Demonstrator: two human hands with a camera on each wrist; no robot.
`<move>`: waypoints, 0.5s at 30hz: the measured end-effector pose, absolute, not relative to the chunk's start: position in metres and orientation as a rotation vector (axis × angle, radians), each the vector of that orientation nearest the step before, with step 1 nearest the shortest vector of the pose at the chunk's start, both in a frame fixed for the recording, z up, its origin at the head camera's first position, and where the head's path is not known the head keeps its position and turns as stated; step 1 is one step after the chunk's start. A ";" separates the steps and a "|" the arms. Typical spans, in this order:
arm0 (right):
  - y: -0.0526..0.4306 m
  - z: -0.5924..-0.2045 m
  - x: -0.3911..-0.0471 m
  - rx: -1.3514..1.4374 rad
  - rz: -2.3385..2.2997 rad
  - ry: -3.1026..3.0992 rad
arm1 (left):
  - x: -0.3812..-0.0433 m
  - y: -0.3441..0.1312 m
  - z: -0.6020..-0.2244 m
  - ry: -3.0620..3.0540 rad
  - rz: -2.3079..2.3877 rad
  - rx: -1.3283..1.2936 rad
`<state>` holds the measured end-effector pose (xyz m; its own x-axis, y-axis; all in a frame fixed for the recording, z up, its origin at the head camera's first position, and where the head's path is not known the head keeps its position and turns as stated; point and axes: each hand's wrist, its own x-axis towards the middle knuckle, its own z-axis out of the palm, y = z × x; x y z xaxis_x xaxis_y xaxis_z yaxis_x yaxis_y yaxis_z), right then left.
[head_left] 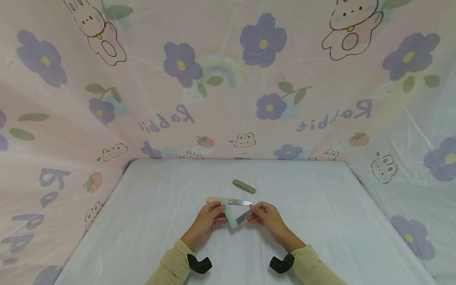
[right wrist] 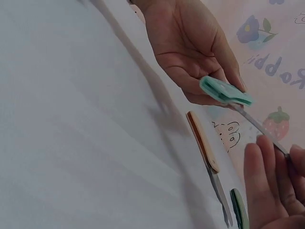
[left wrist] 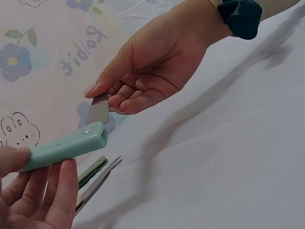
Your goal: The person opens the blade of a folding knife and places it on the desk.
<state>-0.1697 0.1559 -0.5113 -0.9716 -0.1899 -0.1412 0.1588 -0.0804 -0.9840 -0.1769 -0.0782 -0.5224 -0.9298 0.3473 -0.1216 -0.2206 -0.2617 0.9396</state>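
Note:
A mint-green folding knife [head_left: 228, 213] is held between both hands above the white table, its blade partly swung out at an angle. My left hand [head_left: 211, 217] grips the mint handle [left wrist: 66, 147], thumb on one side and fingers on the other. With thumb and fingers, my right hand [head_left: 266, 217] pinches the blade [left wrist: 99, 112] near its tip. Just beyond the hands lies a peach-handled folding knife [right wrist: 204, 143] with its blade out. Farther back rests an olive-green folding knife [head_left: 244, 186], folded closed.
A white cloth covers the table [head_left: 171, 178]. Behind it and along both sides hangs a pink curtain [head_left: 221, 99] printed with flowers and rabbits. Each wrist bears a dark camera mount, the left mount [head_left: 199, 264] and the right mount [head_left: 282, 263].

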 end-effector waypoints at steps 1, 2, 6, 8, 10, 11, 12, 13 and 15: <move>0.155 -0.511 -0.170 -0.016 -2.163 1.948 | -0.176 -0.078 -0.522 1.631 2.256 0.143; 0.155 -0.511 -0.170 -0.001 -2.178 1.946 | -0.176 -0.078 -0.521 1.614 2.275 0.128; 0.154 -0.512 -0.170 0.052 -2.247 1.913 | -0.175 -0.078 -0.520 1.544 2.349 0.070; 0.153 -0.512 -0.170 0.071 -2.266 1.905 | -0.174 -0.077 -0.520 1.510 2.383 0.043; 0.153 -0.513 -0.170 0.087 -2.279 1.896 | -0.174 -0.077 -0.520 1.483 2.409 0.022; 0.153 -0.514 -0.170 0.095 -2.284 1.896 | -0.174 -0.077 -0.520 1.474 2.420 0.020; 0.153 -0.514 -0.170 0.102 -2.290 1.892 | -0.173 -0.077 -0.519 1.465 2.432 0.015; 0.152 -0.514 -0.171 0.110 -2.296 1.890 | -0.173 -0.077 -0.519 1.456 2.444 0.006; 0.152 -0.514 -0.170 0.122 -2.314 1.885 | -0.172 -0.076 -0.518 1.435 2.474 -0.014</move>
<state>-0.1705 0.1516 -0.5141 -0.9848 -0.0677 -0.1598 0.1702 -0.1964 -0.9656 -0.1718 -0.0757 -0.5181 -0.9606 0.2355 -0.1477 -0.2452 -0.4671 0.8495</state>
